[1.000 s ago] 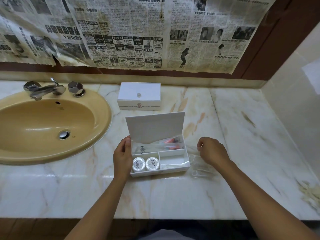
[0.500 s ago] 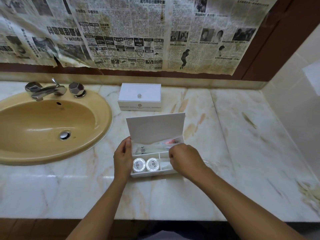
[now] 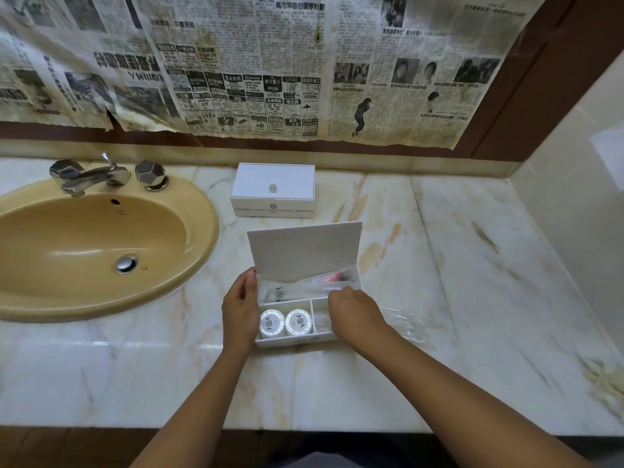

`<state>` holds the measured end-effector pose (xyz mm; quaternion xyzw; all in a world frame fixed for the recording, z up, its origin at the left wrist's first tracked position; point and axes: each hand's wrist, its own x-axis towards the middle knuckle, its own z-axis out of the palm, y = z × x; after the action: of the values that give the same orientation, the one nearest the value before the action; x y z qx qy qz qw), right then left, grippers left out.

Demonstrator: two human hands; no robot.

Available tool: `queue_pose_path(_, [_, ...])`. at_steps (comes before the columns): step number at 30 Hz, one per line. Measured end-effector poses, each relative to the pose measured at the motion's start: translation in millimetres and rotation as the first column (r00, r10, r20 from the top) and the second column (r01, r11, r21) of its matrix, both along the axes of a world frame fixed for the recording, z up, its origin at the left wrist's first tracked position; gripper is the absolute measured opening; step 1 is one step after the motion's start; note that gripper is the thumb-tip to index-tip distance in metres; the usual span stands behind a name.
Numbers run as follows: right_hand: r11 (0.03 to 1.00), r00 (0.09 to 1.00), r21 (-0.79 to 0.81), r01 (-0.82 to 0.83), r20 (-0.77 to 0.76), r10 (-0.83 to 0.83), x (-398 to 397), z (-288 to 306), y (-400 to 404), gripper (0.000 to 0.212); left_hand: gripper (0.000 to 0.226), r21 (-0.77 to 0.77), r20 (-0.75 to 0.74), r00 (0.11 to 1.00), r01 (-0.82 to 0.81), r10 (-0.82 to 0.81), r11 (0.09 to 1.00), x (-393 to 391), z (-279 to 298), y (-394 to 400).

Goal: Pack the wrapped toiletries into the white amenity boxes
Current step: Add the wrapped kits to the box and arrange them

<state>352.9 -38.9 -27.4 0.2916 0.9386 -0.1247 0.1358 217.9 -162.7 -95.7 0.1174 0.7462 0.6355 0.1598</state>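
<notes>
1. Two white amenity boxes: an open box [image 3: 293, 338] with its lid up, and a closed box [image 3: 273, 190] just behind it.
2. Two round wrapped soaps [image 3: 271, 323] [image 3: 298, 321] in the open box's front left compartment.
3. Clear-wrapped items in the open box's rear compartment; number unclear.
4. Two hands at the open box: left hand [image 3: 240, 307] on its left side, right hand [image 3: 354, 315] over its right side.
5. One sink [image 3: 202, 231], left of the open box.

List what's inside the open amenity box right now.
Open amenity box: two round wrapped soaps front left, clear-wrapped items in the back compartment, one with red at its right end. The right hand covers most of the front right compartment.
</notes>
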Motion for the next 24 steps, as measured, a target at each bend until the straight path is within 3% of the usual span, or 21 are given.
queue_pose_path(5, [1.0,1.0,-0.004,-0.009,-0.019,0.009,2,5,-7,0.021,0.023,0.0,-0.011,1.0,0.002,-0.002,1.0,1,2,0])
queue_pose_path(13, [0.955,0.979,-0.264,-0.133,0.115,0.169,8,7,0,0.029,0.021,0.007,-0.022,1.0,0.006,-0.006,1.0,2,5,1])
queue_pose_path(19, [0.992,0.999,-0.125,0.02,-0.041,-0.025,9,13,10,0.027,0.019,0.002,-0.018,1.0,-0.001,0.001,1.0,3,5,0])
queue_pose_path(24, [0.966,0.93,-0.143,0.217,-0.27,-0.249,17,26,39,0.032,0.019,0.009,-0.021,1.0,0.0,0.0,1.0,4,8,1])
